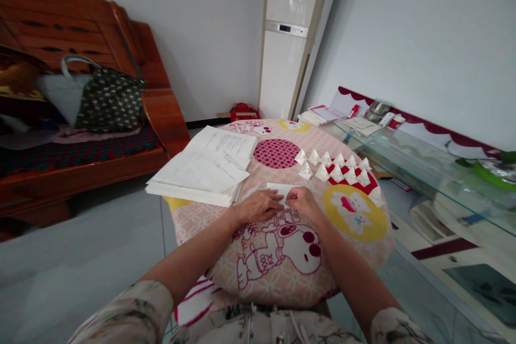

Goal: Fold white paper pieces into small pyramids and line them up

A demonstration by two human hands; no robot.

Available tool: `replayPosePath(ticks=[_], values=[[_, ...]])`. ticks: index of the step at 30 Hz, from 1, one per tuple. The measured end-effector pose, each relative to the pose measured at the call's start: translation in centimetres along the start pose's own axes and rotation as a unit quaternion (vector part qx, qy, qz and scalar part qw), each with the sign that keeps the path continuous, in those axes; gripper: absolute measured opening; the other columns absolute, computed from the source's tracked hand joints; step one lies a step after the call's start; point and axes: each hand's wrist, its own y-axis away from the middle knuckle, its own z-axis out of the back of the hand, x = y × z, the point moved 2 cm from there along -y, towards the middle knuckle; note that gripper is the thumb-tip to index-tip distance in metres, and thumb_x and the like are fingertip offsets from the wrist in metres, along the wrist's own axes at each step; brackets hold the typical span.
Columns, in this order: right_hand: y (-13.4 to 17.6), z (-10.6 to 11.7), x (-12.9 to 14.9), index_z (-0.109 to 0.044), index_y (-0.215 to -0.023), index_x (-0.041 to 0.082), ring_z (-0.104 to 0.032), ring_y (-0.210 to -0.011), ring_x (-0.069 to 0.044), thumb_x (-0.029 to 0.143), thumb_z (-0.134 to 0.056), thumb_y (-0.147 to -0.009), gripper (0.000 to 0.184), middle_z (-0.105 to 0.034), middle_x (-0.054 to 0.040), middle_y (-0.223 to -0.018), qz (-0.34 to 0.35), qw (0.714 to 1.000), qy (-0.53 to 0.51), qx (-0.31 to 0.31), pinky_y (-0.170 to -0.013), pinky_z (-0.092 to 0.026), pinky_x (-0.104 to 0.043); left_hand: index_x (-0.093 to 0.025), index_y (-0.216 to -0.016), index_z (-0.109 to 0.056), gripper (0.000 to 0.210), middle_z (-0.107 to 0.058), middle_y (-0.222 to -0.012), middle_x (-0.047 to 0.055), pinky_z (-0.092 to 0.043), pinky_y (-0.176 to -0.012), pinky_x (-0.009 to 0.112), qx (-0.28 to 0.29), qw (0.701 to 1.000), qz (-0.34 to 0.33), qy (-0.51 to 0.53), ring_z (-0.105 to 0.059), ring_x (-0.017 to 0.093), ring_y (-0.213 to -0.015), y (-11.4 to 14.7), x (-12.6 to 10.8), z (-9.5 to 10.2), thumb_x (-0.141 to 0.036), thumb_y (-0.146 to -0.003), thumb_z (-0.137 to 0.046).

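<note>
Twelve or so folded paper peaks (322, 173) were set out at the right of the cloth-covered table (377, 252), mostly in two rows, and could be judged finished. One white paper piece (280, 188) was placed near the table's middle, left of the peaks, and was partly covered by both hands; no peak had yet been formed from it. Over its left part the fingers of the left hand (262, 206) were laid (whether anything was gripped beneath them could not be told). By the right hand (301, 201), with fingers drawn narrowly together, its right part was apparently pinched. At the far left a thick stack of sheets (193, 169), some printed, was left unfolded; how much folding remained could not be judged.
</note>
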Motion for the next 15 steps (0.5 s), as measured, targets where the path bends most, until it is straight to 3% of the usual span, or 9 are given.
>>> replayPosePath(ticks=[7, 12, 15], values=[[0.4, -0.1, -1.1, -0.068, -0.070, 0.016, -0.057, -0.059, -0.013, 0.015, -0.063, -0.070, 0.005, -0.065, 0.0010, -0.063, 0.004, 0.999, -0.039, -0.010, -0.056, -0.040, -0.022, -0.020, -0.096, -0.076, 0.024, -0.078, -0.110, 0.008, -0.048, -0.114, 0.039, -0.004, 0.999, 0.014, 0.047, -0.072, 0.021, -0.110, 1.3, 0.1, 0.9, -0.022, -0.100, -0.053], [0.3, -0.1, -1.1, -0.069, -0.070, 0.016, -0.059, -0.060, -0.013, 0.014, -0.065, -0.068, 0.005, -0.067, 0.0004, -0.064, 0.001, 0.999, -0.039, -0.013, -0.057, -0.041, -0.022, -0.017, -0.090, -0.076, 0.028, -0.077, -0.115, 0.011, -0.054, -0.103, 0.033, -0.023, 0.998, 0.049, 0.041, -0.070, 0.021, -0.117, 2.8, 0.2, 0.9, -0.023, -0.100, -0.051], [0.3, -0.2, -1.1, -0.069, -0.070, 0.016, -0.058, -0.057, -0.013, 0.013, -0.064, -0.068, 0.006, -0.066, 0.0012, -0.063, -0.009, 0.998, -0.058, -0.003, -0.056, -0.041, -0.022, -0.016, -0.081, -0.074, 0.031, -0.078, -0.113, 0.011, -0.056, -0.097, 0.030, -0.026, 0.996, 0.076, 0.044, -0.072, 0.020, -0.112, 3.2, 0.1, 1.2, -0.022, -0.100, -0.050]])
